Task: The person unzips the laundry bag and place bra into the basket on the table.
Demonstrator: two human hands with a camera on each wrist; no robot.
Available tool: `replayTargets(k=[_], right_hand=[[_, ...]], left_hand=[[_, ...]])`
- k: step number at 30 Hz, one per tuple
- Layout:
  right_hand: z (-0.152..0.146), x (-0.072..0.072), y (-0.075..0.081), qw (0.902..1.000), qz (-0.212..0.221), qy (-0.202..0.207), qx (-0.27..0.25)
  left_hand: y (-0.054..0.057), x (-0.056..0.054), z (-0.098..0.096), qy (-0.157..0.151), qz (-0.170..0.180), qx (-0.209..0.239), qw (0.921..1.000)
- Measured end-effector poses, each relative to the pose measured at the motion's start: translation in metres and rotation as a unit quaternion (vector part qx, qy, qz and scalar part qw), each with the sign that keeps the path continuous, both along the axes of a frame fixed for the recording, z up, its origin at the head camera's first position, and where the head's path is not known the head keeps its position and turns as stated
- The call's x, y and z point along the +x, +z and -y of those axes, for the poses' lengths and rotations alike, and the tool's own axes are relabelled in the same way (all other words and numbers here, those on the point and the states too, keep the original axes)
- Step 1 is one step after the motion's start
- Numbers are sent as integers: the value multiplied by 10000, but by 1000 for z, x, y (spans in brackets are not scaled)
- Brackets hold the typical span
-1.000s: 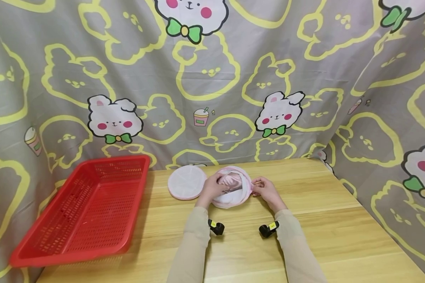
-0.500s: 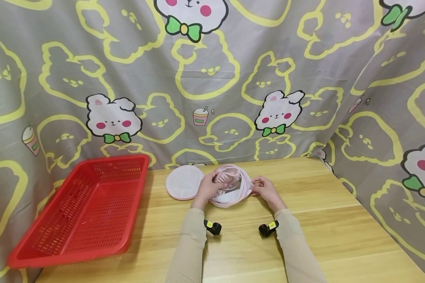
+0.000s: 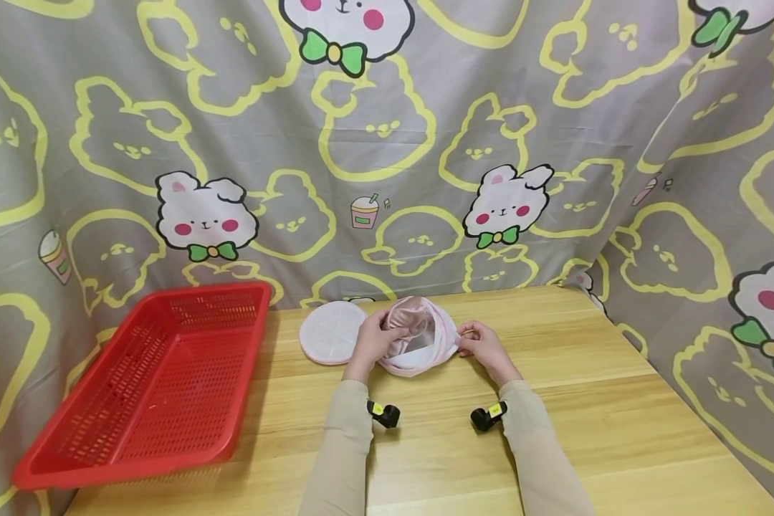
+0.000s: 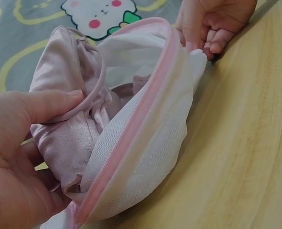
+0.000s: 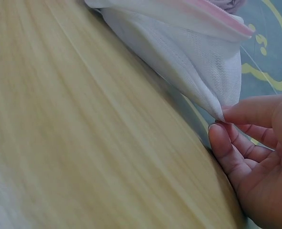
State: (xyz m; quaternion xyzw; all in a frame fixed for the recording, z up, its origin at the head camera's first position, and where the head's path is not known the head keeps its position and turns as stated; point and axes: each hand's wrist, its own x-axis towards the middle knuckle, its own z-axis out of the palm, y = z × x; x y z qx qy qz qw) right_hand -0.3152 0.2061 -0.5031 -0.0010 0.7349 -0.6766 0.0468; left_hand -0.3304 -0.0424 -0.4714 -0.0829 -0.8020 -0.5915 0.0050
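A white mesh laundry bag [image 3: 418,360] with a pink zip lies unzipped in the middle of the table. At its mouth, my left hand [image 3: 369,342] grips a pink satin bra [image 4: 64,71], thumb over the fabric and fingers behind it. The bra bulges out of the left side of the opening, its strap looped near my thumb, and part of it still sits inside the mesh. On the opposite side, my right hand [image 5: 260,148] pinches a corner of the bag between thumb and index finger, drawing the mesh taut.
A second round white bag [image 3: 332,332] with pink edging lies flat just left of my left hand. At the far left stands a red plastic basket [image 3: 232,401] with perforated walls. A patterned curtain [image 3: 387,179] hangs behind the wooden table [image 3: 606,416].
My left hand has moved left with the bra, which now shows more outside the bag's opening. The bag's mouth gapes wider. My right hand keeps its pinch in the same place.
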Motion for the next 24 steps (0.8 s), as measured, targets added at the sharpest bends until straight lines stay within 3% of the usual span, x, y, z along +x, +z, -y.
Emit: replayTargets(k=[5,15,24], right_hand=[[-1,-4,-6,10000,-9,-64,76],[0,-1,1,10000,20,-28,85],[0,-5,-9,9995,-103,-181,255]], left_hand=[[0,0,2,24,-141,-6,9999],[5,1,5,125,-430,-41,9990],[9,2,6,220,-517,-46,9984]])
